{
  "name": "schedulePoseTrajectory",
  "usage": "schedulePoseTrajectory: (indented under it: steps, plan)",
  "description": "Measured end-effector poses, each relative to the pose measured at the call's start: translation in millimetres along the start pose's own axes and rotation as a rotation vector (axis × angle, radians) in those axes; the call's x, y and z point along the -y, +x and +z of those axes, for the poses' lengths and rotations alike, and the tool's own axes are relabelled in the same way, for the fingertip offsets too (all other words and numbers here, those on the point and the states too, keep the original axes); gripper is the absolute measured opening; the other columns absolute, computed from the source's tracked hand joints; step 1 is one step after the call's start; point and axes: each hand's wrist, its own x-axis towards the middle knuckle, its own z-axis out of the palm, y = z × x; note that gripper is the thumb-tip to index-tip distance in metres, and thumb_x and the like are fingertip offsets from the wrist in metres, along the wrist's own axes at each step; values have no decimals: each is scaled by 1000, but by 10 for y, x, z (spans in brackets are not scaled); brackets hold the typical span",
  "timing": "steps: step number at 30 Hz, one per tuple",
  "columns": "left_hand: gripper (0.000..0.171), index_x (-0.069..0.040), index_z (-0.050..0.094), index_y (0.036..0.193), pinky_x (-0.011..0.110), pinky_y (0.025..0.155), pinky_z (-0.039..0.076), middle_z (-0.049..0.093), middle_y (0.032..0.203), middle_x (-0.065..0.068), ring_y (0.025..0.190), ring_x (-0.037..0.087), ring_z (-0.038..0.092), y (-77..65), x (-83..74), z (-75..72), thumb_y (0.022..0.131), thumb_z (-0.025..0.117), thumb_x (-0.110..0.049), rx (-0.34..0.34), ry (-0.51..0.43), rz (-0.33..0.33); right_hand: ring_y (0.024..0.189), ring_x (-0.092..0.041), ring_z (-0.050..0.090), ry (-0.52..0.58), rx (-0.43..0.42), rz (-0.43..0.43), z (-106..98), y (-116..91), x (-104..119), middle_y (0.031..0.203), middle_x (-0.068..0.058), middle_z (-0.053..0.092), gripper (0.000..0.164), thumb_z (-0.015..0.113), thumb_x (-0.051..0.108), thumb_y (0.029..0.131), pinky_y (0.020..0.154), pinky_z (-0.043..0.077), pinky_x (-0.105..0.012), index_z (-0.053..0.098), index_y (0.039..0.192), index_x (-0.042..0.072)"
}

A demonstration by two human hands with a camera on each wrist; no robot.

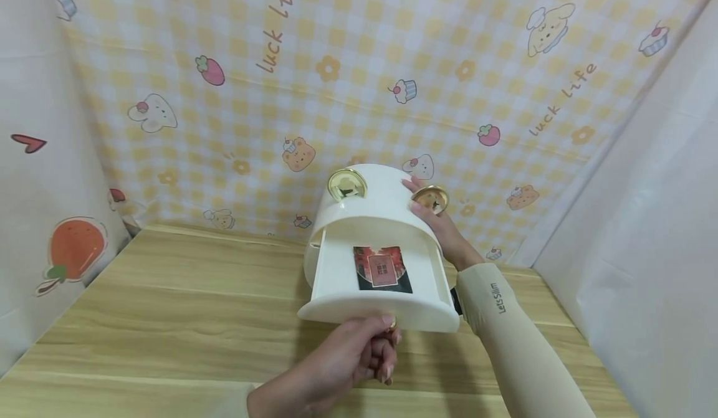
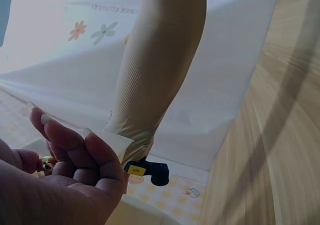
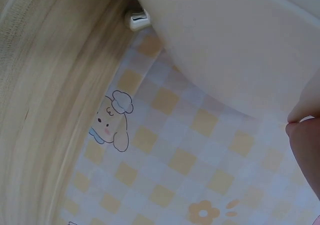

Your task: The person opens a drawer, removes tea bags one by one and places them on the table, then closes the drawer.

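A white drawer box [image 1: 370,194] with a rounded body stands on the wooden table, its drawer [image 1: 378,313] pulled out toward me. Inside the drawer lies a flat red and black packet [image 1: 384,270]. My left hand [image 1: 350,356] pinches the small gold knob [image 1: 392,324] on the drawer front between thumb and index finger; the left wrist view shows the knob [image 2: 48,164] by the curled fingers. Against the box's upper right side rests my right hand [image 1: 443,228], its fingers extended around one gold disc [image 1: 430,200]. Another gold disc [image 1: 347,185] is on the left.
Wooden table boards [image 1: 196,318] extend on both sides of the box. A patterned yellow-checked cloth [image 1: 359,94] hangs close behind it, and white cloth walls [image 1: 634,218] flank the table. A shiny metal piece [image 3: 138,20] juts from under the box.
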Motion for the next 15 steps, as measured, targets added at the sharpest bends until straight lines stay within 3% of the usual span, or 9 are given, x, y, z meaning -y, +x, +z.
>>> schedulePoseTrajectory:
  steps: [10, 15]
  plan:
    - [33, -9, 54, 98, 26, 72, 48, 54, 65, -7, 63, 6, 50, -9, 32, -33, 107, 41, -39, 13, -18, 5, 159, -20, -5, -16, -2, 8, -2, 1, -10, 172, 8, -1, 53, 40, 29, 108, 128, 1, -52, 31, 160, 23]
    - [35, -10, 56, 102, 26, 72, 47, 53, 66, -7, 64, 8, 50, -28, 20, -54, 105, 42, -42, 32, -64, -24, 159, -19, -5, -13, 3, 21, -7, -6, 3, 172, 10, -2, 53, 40, 31, 108, 128, 6, -52, 31, 160, 25]
